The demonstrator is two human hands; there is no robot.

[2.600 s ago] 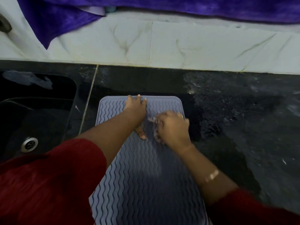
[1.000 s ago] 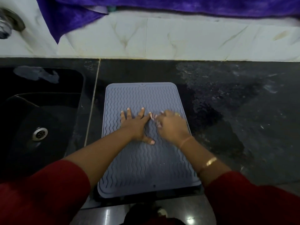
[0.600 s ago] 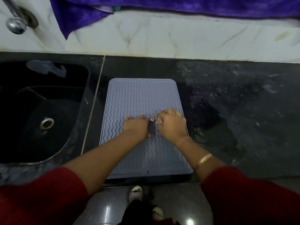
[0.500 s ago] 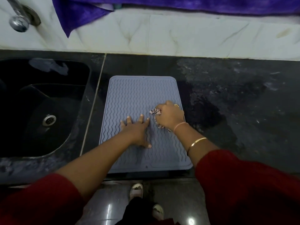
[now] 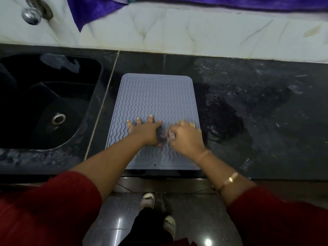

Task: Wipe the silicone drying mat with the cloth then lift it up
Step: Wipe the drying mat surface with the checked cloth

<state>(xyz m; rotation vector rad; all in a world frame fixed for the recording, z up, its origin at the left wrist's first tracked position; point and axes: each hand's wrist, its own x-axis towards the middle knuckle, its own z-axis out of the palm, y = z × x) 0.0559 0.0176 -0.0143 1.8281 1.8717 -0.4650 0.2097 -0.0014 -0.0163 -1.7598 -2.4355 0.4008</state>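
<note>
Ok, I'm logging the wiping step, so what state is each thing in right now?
silicone drying mat, lying flat on the counter, not lifted.
left hand, fingers spread, pressing on the mat.
right hand, curled round the cloth, on the mat.
cloth, bunched in the right hand, mostly hidden.
tap, no water seen running.
counter, looks wet right of the mat.

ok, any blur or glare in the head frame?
Head view: right hand and the cloth it grips are motion-smeared; left hand, flat on the mat, is sharp; small glare spots on the floor; wide-angle bends the backsplash line.
</note>
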